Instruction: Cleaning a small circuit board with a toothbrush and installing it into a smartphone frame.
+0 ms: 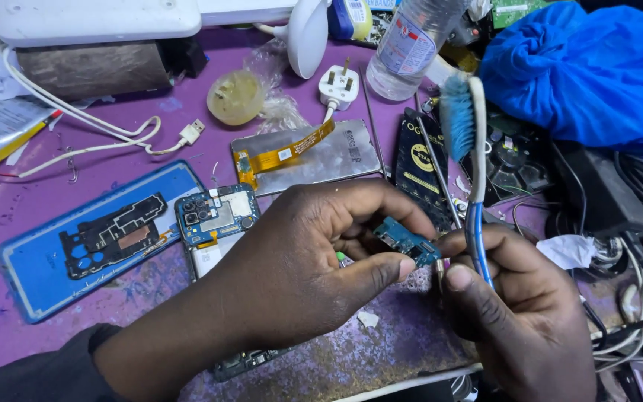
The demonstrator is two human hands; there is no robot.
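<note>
Obs. — A: Board (405, 242), small and teal, is pinched at its edges between thumb and fingers of the left hand (314, 260), held in the air above the purple mat (31, 201) and just in front of the opened phone (213, 223). Right hand (515, 313) is closed around the handle of a brush (470, 149); bristle head points up and away, clear of the board.

B: Grip on the board?

A: Fingertip only, at the edges. Risk 1: a hard brush stroke could lever it out of the pinch; it would land on the mat among loose parts and could be lost or chipped.

B: Connector end?

A: The end nearest the right thumb looks exposed. Risk 2: stiff bristles dragged across small components might lift one. Cannot tell whether the bristles are dry or wet.

B: Surroundings?

A: Crowded. Water bottle (411, 45) stands at the far edge, near the plug (338, 85) and white cable (106, 138). Risk 3: an elbow or the brush handle knocks it and liquid reaches the open phone, or the panel (314, 160) with its orange flex lying bare beyond it. Cannot see whether the bottle is capped.

B: Anything else?

A: Blue back cover (46, 257) lies to the left, apart from the hands. Low risk.
</note>
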